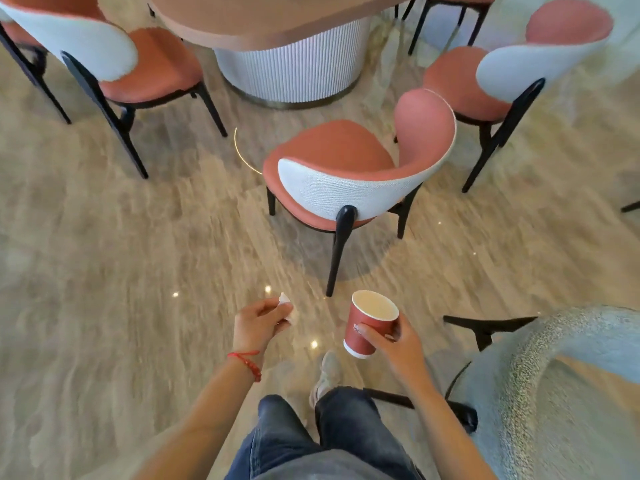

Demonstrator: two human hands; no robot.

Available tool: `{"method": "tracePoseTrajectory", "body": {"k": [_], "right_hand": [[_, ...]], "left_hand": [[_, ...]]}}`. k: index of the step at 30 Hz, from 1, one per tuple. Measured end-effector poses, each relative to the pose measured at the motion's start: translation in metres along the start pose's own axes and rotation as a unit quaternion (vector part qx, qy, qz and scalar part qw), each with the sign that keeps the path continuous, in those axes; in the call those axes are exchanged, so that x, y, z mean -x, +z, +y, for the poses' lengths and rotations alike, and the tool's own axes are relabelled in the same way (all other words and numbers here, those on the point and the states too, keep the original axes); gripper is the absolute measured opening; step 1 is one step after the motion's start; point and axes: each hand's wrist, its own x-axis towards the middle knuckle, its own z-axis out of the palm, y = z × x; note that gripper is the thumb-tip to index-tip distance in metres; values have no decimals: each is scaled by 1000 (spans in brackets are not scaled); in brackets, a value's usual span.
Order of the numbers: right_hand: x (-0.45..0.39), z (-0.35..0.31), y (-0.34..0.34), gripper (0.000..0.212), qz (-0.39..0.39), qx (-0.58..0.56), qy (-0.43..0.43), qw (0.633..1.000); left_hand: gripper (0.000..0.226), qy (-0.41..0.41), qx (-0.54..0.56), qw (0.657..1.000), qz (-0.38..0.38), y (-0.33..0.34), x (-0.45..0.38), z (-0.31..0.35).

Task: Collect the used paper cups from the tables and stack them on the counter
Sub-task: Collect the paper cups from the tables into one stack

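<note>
One red cup (369, 323) gripped by right hand (398, 341), logo unreadable | left hand (258, 322) pinches perhaps tissue (285, 306)

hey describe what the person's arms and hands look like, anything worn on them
Both forearms are bare, with no sleeves in view down to the bottom edge of the picture. The left hand has a thin red cord bracelet with small beads around its wrist. The right hand shows no bracelet, watch or ring. Neither hand wears a glove.
</note>
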Motion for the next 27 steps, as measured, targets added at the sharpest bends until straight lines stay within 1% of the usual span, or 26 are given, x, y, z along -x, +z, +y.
{"method": "tracePoseTrajectory", "body": {"k": [3,6,9,12,15,19,23,25,27], "right_hand": [[-31,-9,-15,67,33,-21,-1,999],[-59,-24,-34,65,54,-38,1,998],[-84,-34,-54,64,80,-53,1,995],[-101,-39,-74,68,107,-70,3,992],[-108,-39,-93,61,144,-97,21,985],[-120,-36,-125,62,217,-139,56,965],[-135,-40,-159,52,301,-186,60,933],[-144,-43,-172,51,342,-206,65,914],[-156,-47,-183,51,373,-221,69,899]], "left_hand": [[22,-10,-7,1000,-12,31,-25,16],[23,-8,-19,999,-31,67,-43,38],[18,4,-52,997,-58,106,-60,62],[4,10,-74,992,-99,150,-74,82],[7,2,-102,985,-140,190,-82,95],[7,-10,-151,968,-200,245,-94,108],[9,-9,-168,950,-262,303,-111,127],[9,-12,-177,939,-294,333,-120,140],[15,-11,-189,926,-325,363,-129,153]]}}
